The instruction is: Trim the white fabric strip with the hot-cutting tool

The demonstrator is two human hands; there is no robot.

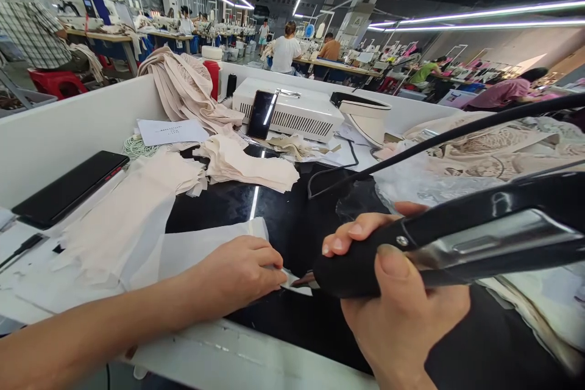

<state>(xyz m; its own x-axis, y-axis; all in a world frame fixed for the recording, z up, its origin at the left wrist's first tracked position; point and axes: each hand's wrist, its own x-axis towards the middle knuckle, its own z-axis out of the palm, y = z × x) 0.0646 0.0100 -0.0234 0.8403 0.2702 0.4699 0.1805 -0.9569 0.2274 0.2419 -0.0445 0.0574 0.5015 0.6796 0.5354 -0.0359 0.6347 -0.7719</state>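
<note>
The right hand (402, 311), at about five o'clock in the view, is wrapped around the black padded handle of a hot cutting tool (457, 244), thumb on top and fingers curled under; the tool's dark tip points toward nine o'clock and meets the edge of a white fabric piece (205, 250). The left hand (242, 271), at seven o'clock, lies palm down on that fabric piece with fingers close together, pinning it flat on the glossy black bench (292, 219) just beside the tip; it grips nothing.

At ten o'clock from the hands lies a loose stack of cream fabric pieces (247, 161), and farther left a black phone (68, 186) rests on the white ledge. At twelve o'clock stands a white vented machine box (292, 113) with a second phone (262, 114) leaning against it. Lace-patterned fabric (493, 152) is heaped at two o'clock, under a black cable (434, 143).
</note>
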